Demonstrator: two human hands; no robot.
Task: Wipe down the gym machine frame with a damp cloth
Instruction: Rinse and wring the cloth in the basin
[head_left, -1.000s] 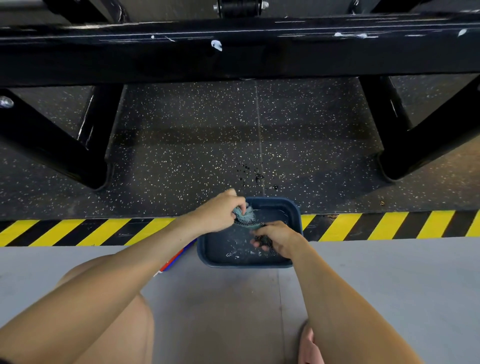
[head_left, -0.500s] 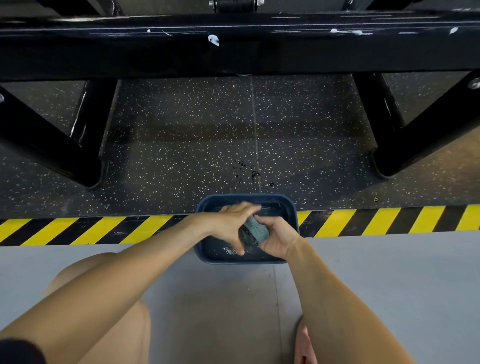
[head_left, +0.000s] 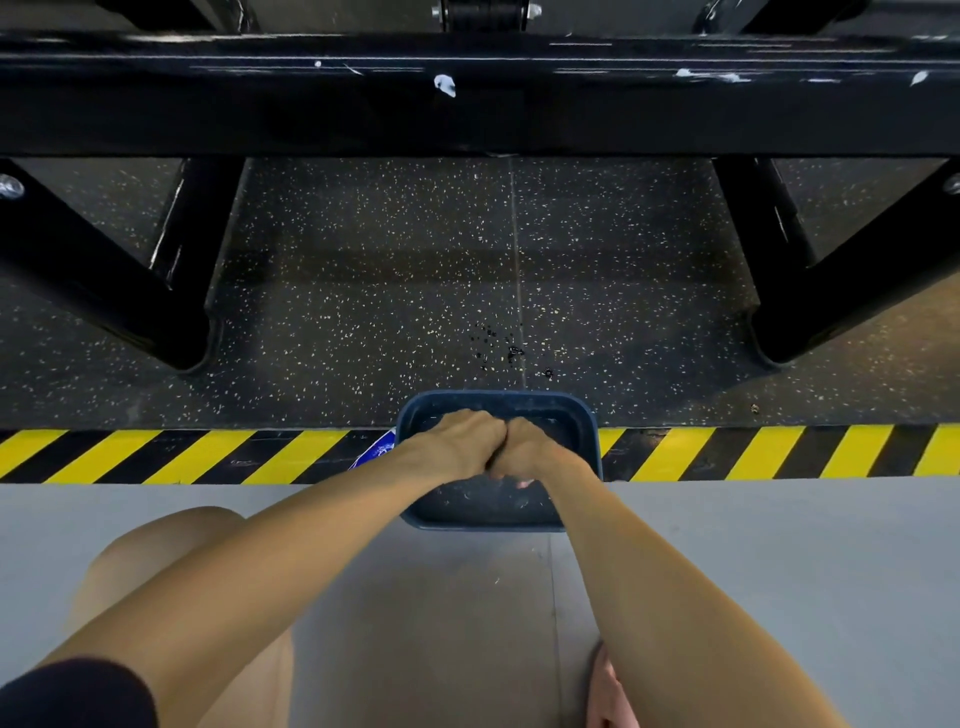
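The black gym machine frame's crossbar (head_left: 467, 114) spans the top of the view, with white smudges (head_left: 445, 84) on it. Below it, a dark blue basin (head_left: 584, 415) with water sits on the floor. My left hand (head_left: 460, 441) and my right hand (head_left: 537, 449) are pressed together in fists over the basin. The teal cloth seen earlier is hidden inside them, and both hands grip it.
Two slanted black frame legs (head_left: 104, 291) (head_left: 852, 291) stand left and right on the speckled rubber floor. Water drops (head_left: 498, 353) lie beyond the basin. A yellow-black hazard stripe (head_left: 208, 454) crosses under the basin. A blue-white item (head_left: 376, 452) peeks out left of it. My knee (head_left: 171, 561) is near.
The cloth went from my left fingers over the basin to between both hands. Both hands have now closed tightly round it, hiding it.
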